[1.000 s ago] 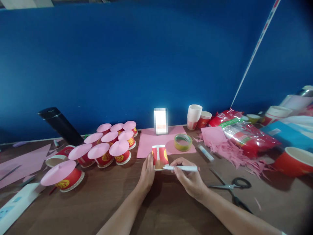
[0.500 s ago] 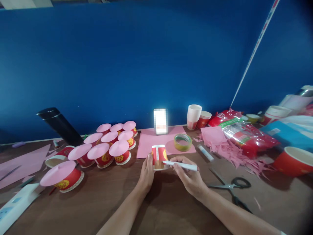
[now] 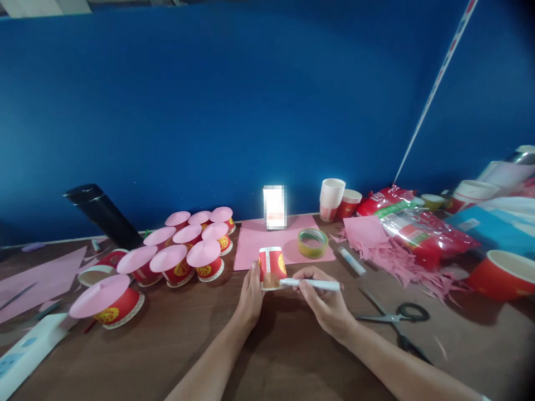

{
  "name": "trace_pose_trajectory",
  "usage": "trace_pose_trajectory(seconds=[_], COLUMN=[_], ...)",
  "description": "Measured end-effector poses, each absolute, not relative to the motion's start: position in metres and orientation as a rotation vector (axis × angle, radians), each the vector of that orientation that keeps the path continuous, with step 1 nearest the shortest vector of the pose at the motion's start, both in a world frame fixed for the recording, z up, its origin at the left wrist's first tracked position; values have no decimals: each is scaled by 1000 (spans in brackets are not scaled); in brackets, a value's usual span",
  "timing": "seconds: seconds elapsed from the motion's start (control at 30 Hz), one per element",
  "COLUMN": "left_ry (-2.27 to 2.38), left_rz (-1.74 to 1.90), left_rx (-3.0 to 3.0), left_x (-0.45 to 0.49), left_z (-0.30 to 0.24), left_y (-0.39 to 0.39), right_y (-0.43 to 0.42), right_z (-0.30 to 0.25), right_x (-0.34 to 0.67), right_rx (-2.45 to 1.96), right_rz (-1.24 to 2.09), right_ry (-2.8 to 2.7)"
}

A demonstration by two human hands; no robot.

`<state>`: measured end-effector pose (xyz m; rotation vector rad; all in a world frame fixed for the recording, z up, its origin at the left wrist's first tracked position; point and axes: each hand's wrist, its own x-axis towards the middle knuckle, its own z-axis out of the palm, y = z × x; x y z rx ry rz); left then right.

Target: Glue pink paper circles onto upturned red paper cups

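An upside-down red paper cup [image 3: 271, 266] with a gold emblem stands at the near edge of a pink paper sheet [image 3: 254, 240]. My left hand [image 3: 252, 295] steadies its left side with fingers pressed against it. My right hand [image 3: 324, 298] is closed around a white pen [image 3: 311, 284], whose tip touches the cup's lower rim on the right side. A roll of clear tape [image 3: 313, 243] lies on the pink sheet just behind my right hand.
Several inverted red cups topped with pink paper discs [image 3: 175, 253] cluster at the left beside a black flask [image 3: 102, 214]. Scissors [image 3: 395, 318] and a glue stick [image 3: 351, 260] lie at the right. Pink paper scraps [image 3: 393, 259], cup packets [image 3: 418, 225] and cup stacks [image 3: 332, 199] fill the back right.
The pen tip rose along the cup's side, then came back down to the lower rim. My left hand has stayed on the cup.
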<state>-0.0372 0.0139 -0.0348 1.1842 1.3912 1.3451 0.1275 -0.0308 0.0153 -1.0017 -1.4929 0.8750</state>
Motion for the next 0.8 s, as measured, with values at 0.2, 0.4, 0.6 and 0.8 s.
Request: trace_pose_trajectory(seconds=[0.2, 0.4, 0.6, 0.8], left_ry=[1415, 1465, 1491, 1529], left_rz=[1341, 1328, 1283, 1222], left_rx=[1095, 1116, 1152, 1165], left_x=[-35, -34, -31, -32], left_z=[-30, -23, -9, -1], left_y=[12, 9, 5, 2], right_y=[-30, -29, -30, -31], right_z=[14, 12, 11, 17], right_x=[127, 127, 128, 127], right_rx=[-969, -991, -1012, -984], right_rz=[855, 857, 864, 835], right_ry=[-1451, -1461, -1460, -1504])
